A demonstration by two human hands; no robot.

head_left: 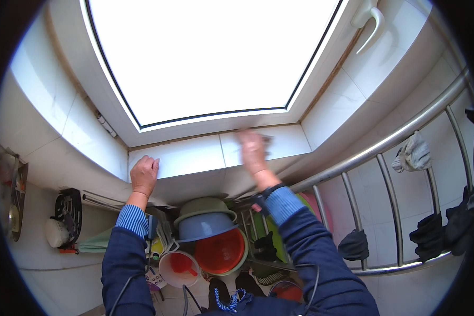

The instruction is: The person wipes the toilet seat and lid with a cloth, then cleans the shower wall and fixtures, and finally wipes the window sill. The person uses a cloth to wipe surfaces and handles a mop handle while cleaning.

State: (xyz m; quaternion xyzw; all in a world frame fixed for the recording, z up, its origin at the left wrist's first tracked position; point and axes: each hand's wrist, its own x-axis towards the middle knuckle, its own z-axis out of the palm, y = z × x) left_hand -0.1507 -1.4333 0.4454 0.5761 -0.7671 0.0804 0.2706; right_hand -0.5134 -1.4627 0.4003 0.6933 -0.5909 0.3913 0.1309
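Note:
A white-framed window [221, 123] fills the upper part of the view, its pane glaring white. Below it runs a white tiled sill [185, 156]. My left hand [143, 173] rests at the sill's left front corner with its fingers curled; no object shows in it. Over the right half of the sill, near the frame's lower edge, is my right hand [252, 150], blurred. Something dark and blurred shows beside its fingers, too unclear to name, and whether the hand grips it cannot be told.
Beneath the sill are stacked plastic basins [205, 227] and a white bucket [170, 276] with a red scoop. A metal rack [387, 197] with dark cloths curves along the right. The window handle [375, 29] sticks out at upper right. A black slotted holder [68, 217] hangs at left.

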